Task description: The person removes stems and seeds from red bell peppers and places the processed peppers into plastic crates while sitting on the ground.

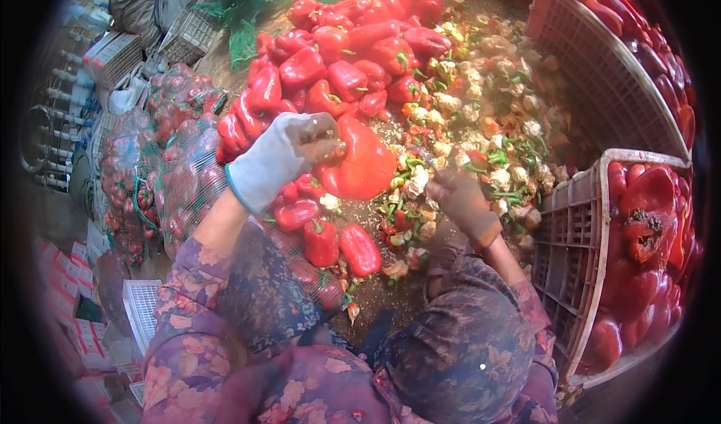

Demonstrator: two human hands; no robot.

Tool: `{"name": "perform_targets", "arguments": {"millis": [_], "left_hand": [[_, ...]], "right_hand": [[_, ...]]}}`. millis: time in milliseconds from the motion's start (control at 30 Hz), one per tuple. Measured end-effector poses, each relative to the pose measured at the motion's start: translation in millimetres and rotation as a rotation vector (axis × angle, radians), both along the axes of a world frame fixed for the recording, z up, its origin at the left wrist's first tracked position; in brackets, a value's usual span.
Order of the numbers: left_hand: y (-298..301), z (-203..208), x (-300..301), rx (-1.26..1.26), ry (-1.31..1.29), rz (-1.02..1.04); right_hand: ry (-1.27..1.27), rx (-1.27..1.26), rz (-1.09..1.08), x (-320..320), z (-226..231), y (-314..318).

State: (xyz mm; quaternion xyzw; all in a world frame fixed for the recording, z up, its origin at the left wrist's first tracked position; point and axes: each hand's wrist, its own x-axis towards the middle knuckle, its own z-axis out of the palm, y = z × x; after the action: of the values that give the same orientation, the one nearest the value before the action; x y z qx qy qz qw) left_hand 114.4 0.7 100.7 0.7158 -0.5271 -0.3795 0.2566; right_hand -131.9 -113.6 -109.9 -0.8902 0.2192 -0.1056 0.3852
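My left hand [289, 153], in a pale glove with dirty brown fingers, is closed on a large red bell pepper [362, 162]. The pepper's smooth red side faces up, in front of the pepper pile. To its right is my right hand [462, 201] in a brown-stained glove, fingers curled. A thin dark shape shows by its fingertips, but I cannot make out what it is. A pale seedy pepper core [417, 181] lies just left of those fingertips. Two whole red peppers [359, 250] rest closer to me.
A heap of red peppers [348, 80] lies ahead. Cut cores and green stems [518, 172] cover the ground at right. Crates [601, 251] filled with red peppers stand along the right side. Full mesh sacks [191, 180] lie left; green netting [244, 33] is at the far edge.
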Motion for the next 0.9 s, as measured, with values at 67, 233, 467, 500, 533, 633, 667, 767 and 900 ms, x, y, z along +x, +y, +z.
{"name": "perform_targets", "arguments": {"millis": [67, 233, 467, 500, 533, 633, 667, 767, 900], "left_hand": [[6, -5, -11, -0.002, 0.2, 0.041], [-22, -2, -44, -0.181, 0.069, -0.165], [-4, -112, -89, -0.513, 0.375, 0.305], [-4, -116, -102, -0.495, 0.409, 0.33], [-7, -115, -110, -0.493, 0.436, 0.34], [-31, -107, -115, -0.498, 0.524, 0.32], [-38, -103, -115, -0.499, 0.548, 0.312], [-44, -87, -114, -0.502, 0.593, 0.286], [-40, -74, -109, -0.428, 0.649, 0.293]], "right_hand": [[-0.261, 0.654, -0.394, 11, 47, 11], [-0.632, 0.678, 0.003, 15, 86, 4], [-0.821, 1.397, -0.207, 3, 62, 31], [-0.804, 1.285, -0.234, 2, 61, 32], [-0.783, 1.171, -0.261, 2, 60, 33], [-0.666, 0.601, -0.326, -4, 43, 14], [-0.783, 0.357, -0.372, -4, 46, 6], [-0.759, 0.373, -0.359, -11, 58, -6], [-0.783, 0.751, -0.382, -18, 91, 9]]}}
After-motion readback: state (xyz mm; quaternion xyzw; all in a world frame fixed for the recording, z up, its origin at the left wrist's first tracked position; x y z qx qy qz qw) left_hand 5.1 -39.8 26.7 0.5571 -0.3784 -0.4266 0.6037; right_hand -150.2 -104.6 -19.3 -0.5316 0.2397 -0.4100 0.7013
